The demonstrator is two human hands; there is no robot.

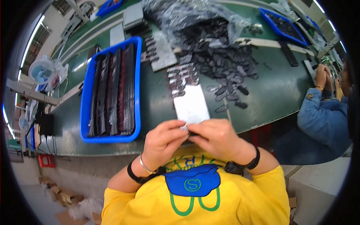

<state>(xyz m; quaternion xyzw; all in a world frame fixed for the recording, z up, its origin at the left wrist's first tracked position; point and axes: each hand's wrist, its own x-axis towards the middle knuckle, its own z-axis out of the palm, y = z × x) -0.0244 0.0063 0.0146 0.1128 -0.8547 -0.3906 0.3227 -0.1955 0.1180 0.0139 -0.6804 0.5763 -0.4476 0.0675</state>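
My left hand (162,141) and my right hand (221,138) meet at the near edge of the table, fingertips pinched together. Between them is something small, partly whitish and partly dark, mostly hidden by the fingers. Just beyond my fingertips lies a white flat board (192,105). Small dark pieces (183,77) are laid in rows across the board's far part. Farther off to the right spreads a loose heap of similar dark flat pieces (228,63).
To the left stands a blue tray (138,93) packed with rows of black strips (114,90). Another pale board (164,52) with dark pieces lies beyond. A clear plastic bag (168,17) spills onto the heap. A second blue tray (275,22) and a co-worker's blue sleeve (322,112) are at right.
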